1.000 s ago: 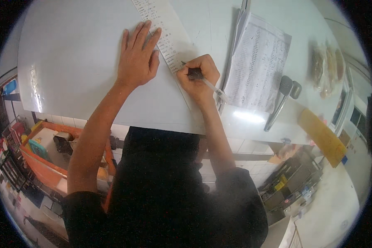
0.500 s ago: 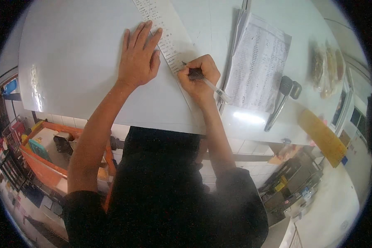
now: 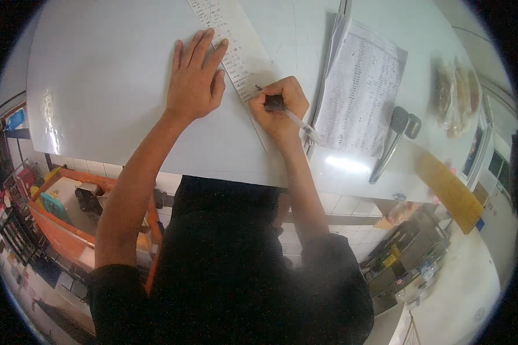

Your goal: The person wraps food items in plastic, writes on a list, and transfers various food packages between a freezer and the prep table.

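A long narrow strip of white paper (image 3: 239,43) with handwritten lines lies slantwise on the white tabletop (image 3: 109,86). My left hand (image 3: 195,80) rests flat with its fingers stretched out, the fingertips at the strip's left edge. In my right hand (image 3: 282,109) is a pen (image 3: 299,122) with a clear barrel, its tip on the paper at the lower end of the writing. The fingers are closed round the pen near the tip, and the barrel slants down to the right.
Right of my right hand lies a stack of printed sheets (image 3: 362,86). Beside it are a dark-headed utensil with a metal handle (image 3: 388,152) and clear plastic bags (image 3: 456,98). A yellow card (image 3: 450,190) sits at the right edge. Below left stands an orange crate (image 3: 63,230).
Both hands keep almost the same place and hold. The whole view has shifted very slightly; the pen stays at the same part of the strip.
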{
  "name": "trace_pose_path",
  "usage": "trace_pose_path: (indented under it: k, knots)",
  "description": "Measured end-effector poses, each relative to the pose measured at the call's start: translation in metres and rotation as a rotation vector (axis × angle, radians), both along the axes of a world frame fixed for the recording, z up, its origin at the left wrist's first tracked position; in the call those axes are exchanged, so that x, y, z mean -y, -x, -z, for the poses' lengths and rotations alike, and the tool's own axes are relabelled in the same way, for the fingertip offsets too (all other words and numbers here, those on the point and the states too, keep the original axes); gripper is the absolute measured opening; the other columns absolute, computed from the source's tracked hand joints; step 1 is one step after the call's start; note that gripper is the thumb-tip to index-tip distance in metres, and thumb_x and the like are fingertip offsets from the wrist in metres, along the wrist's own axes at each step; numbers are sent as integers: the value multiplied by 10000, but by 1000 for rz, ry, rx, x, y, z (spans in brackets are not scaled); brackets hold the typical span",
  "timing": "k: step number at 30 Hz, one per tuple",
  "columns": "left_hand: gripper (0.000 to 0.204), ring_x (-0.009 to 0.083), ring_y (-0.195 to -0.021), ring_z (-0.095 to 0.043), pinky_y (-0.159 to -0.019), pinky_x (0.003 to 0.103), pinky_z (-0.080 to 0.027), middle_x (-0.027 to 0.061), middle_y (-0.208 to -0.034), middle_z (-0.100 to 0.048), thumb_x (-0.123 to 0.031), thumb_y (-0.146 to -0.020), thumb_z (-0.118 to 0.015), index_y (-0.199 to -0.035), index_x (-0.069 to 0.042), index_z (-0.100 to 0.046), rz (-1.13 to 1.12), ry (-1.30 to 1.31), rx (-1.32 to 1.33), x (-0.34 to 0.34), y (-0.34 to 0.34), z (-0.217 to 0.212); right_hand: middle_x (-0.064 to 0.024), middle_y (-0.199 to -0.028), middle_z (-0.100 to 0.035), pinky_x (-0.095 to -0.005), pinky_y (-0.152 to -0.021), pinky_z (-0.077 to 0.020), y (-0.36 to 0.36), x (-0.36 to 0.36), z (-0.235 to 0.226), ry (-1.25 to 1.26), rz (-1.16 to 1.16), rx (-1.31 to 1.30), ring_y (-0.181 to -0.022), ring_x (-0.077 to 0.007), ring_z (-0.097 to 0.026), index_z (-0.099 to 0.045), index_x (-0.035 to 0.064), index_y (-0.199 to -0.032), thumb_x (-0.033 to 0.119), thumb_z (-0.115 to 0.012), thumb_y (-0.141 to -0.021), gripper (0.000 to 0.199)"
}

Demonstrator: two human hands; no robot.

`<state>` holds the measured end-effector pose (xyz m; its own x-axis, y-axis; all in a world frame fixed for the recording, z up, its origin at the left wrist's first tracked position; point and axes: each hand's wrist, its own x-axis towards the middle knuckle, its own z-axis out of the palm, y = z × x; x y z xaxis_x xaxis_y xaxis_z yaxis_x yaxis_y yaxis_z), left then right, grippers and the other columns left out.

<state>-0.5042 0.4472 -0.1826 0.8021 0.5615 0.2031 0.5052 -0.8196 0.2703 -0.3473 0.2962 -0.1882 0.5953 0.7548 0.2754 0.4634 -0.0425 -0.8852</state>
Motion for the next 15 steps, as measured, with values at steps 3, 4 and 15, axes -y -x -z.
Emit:
trace_pose_path:
  k: [3,4,15]
  knots:
    - [592,374,-1537,-346,-1247,676,-226,177,-1637,-394,-195,-947,-583,-1527,-94,-518,-2,-6,0,0,-1,-1,-74,-805,-630,-290,-620,-533,0,1,-1,18,1,-15,-684,-164,-628,-581,45,-809,-14,-760,-752,197]
    - [591,374,-1537,-346,-1245,677,-228,176,-1638,-394,-193,-947,-584,-1526,-93,-519,-2,-3,0,1,-1,-1,-74,-804,-628,-290,-623,-533,0,1,-1,36,0,-34,-685,-167,-628,-580,45,-807,-17,-757,-749,197]
    - [587,387,-1531,-357,-1241,682,-230,193,-1638,-395,-197,-947,-575,-1521,-85,-523,-2,-21,-9,0,1,-1,-79,-799,-624,-293,-607,-530,1,-1,2,-1,10,17,-677,-173,-622,-567,44,-797,-22,-751,-740,204]
